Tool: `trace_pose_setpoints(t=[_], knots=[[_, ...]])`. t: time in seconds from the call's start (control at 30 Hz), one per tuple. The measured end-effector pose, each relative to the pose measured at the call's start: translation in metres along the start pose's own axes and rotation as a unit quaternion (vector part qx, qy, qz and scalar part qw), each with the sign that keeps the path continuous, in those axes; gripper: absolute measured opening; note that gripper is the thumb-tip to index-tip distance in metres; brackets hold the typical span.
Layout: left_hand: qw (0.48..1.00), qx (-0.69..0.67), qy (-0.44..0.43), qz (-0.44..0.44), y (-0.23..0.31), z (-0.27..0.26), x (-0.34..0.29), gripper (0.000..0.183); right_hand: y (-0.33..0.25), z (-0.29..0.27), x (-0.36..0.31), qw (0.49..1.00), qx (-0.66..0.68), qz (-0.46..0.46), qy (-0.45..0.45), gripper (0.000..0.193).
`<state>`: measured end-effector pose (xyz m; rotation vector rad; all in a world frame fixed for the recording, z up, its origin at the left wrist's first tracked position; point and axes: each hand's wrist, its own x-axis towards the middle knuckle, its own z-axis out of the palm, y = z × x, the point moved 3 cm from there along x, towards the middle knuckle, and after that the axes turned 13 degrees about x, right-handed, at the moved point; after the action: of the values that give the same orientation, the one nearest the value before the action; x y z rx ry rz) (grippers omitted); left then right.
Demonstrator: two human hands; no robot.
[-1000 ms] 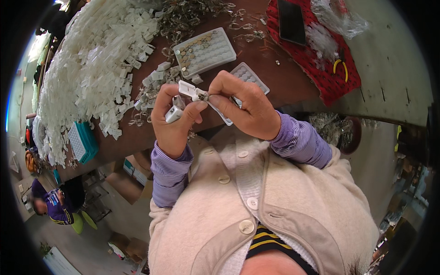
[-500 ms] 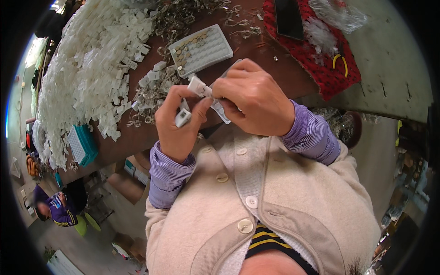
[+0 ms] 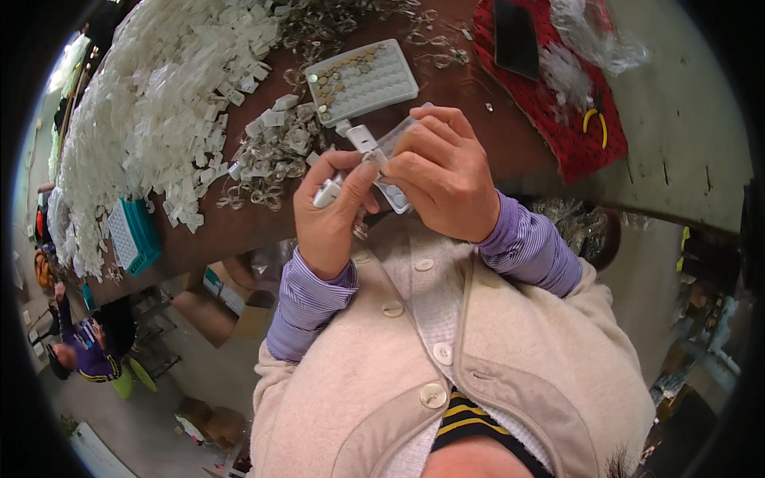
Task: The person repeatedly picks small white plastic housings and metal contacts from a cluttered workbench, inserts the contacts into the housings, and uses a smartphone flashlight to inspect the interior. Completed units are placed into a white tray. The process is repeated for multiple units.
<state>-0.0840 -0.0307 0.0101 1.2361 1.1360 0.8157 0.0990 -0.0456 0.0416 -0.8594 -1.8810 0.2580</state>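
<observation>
Case [image 3: 362, 139] sits above the near edge of the desk [image 3: 518, 151], its lower end pinched by the left hand [image 3: 325, 219] and right hand [image 3: 446, 179]. Fingertip work there seems in hand; next probably calls for a steady left grip.

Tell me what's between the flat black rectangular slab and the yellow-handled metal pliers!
In the head view, a crumpled clump of clear, whitish plastic lies between the slab and the pliers, on red, dark-spotted cloth.
</observation>
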Motion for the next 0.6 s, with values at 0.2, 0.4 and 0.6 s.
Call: trace_pose_setpoints(t=[0.2, 0.4, 0.6], knots=[[0.989, -0.139, 0.054, 0.003, -0.009, -0.030, 0.010, 0.027, 0.021, 0.029, 0.025, 0.995, 0.069, 0.076, -0.004, 0.015], [0.967, -0.220, 0.127, 0.033, -0.011, -0.064, 0.030, 0.035, 0.091, 0.067, 0.061, 0.984, 0.058, 0.163, -0.035, 0.009], [0.967, -0.234, 0.099, -0.005, -0.014, -0.067, 0.036, 0.037, 0.093, 0.070, 0.064, 0.991, -0.043, 0.054, -0.110, 0.005]])
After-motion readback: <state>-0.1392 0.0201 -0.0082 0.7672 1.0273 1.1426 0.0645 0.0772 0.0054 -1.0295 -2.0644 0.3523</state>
